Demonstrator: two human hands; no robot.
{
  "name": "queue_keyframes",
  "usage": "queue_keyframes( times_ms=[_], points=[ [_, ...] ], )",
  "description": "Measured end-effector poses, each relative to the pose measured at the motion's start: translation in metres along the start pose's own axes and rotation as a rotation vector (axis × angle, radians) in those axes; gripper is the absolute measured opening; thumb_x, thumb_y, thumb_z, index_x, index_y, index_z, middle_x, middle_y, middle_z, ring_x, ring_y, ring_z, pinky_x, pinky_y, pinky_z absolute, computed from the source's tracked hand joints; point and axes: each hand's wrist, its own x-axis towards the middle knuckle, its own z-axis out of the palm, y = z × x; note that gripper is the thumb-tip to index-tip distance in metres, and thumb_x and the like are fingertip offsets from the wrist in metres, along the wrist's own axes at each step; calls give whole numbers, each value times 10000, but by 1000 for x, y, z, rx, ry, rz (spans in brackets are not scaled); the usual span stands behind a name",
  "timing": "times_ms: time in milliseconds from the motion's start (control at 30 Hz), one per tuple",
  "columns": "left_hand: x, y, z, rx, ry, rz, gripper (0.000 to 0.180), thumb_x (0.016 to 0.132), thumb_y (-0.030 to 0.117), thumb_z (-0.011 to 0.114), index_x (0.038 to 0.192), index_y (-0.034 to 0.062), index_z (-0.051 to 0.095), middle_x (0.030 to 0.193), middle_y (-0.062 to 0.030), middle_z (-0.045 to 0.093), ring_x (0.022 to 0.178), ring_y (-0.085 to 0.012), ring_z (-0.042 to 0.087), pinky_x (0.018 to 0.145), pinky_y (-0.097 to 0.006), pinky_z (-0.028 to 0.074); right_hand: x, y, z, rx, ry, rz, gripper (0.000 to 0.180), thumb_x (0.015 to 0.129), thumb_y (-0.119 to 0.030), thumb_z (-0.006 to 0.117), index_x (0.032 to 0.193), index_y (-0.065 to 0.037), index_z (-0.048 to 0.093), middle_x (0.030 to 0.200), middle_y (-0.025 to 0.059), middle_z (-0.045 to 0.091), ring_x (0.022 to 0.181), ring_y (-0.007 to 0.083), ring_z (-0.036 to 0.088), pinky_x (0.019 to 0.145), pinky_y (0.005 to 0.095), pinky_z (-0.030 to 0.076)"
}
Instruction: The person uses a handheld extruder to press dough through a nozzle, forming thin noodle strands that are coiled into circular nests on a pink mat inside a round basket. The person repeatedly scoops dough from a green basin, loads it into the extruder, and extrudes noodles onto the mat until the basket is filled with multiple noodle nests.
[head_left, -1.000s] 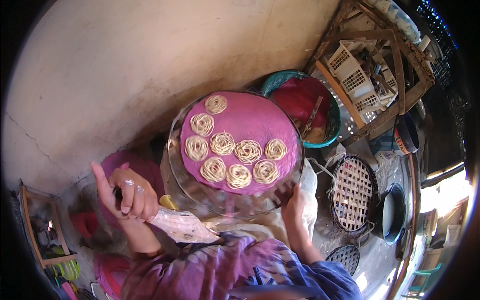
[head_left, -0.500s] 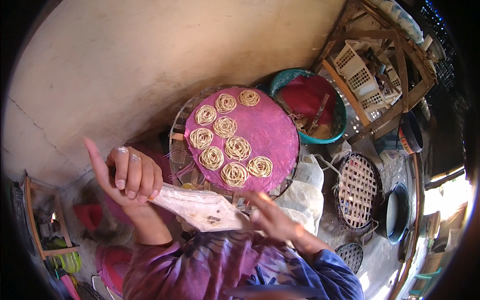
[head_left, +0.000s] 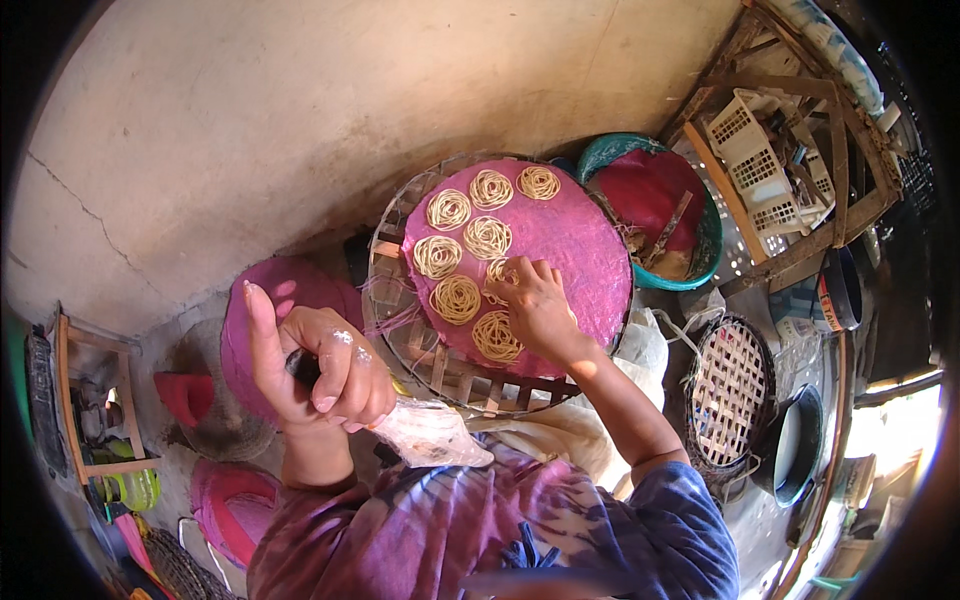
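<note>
Observe pale coils (head_left: 487,237) on pink sheet (head_left: 580,250) in woven tray (head_left: 430,355); red material (head_left: 643,190), wooden stick (head_left: 678,220) in teal basin (head_left: 708,243). See whitish bag (head_left: 435,436) gripped in left hand (head_left: 338,370), long axis slanting down rightward to shirt (head_left: 400,540). Note right hand (head_left: 543,312) at one coil; cannot tell if pinching.

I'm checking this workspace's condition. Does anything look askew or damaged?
The pink sheet sits off-centre on the round woven tray, baring slats at left and below, which looks uneven; loose pink strands trail at the left. A jagged crack also mars the wall on that side.
</note>
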Motion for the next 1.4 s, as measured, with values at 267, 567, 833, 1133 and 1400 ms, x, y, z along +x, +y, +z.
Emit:
queue_keyframes(
  times_ms=[267,567,833,1133,1400],
  points=[
    [4,-1,-3,-10,3,4,877,941,739,52,533,61,432,429,-136,464,311,-237,377,377,-364,374,-9,7,-10,143,43,59,356,751,34,560,1033,-123,711,1119,94,547,1000,316,502,866,445,421],
    [6,-7,-9,-22,-34,7,843,971,702,90,560,55,442,429,-107,438,311,-229,373,342,-354,337,-32,15,-14,-41,57,96,361,716,33,593,1019,-120,713,1118,82,554,995,307,509,870,432,400],
    [20,29,-5,50,109,247,736,997,659,157,570,128,435,427,-47,415,323,-183,364,394,-328,385,-61,-35,-71,611,-80,50,455,882,-227,635,1306,-77,565,1216,214,589,1091,395,571,918,493,447],
    [12,-83,-7,750,-112,-303,578,870,186,733,1377,61,485,1322,-115,568,1266,-203,511,1049,-337,418,-113,-27,-111,543,28,158,638,875,-235,658,1441,-49,432,612,102,587,558,275,627,583,323,497],
    [77,-147,17,1740,-754,-165,236,970,176,519,1161,40,546,1001,-55,628,961,-88,602,781,-240,501,-70,28,-127,695,-96,54,554,1036,-358,323,1392,36,481,552,54,438,503,184,445,543,337,381]
  ],
)
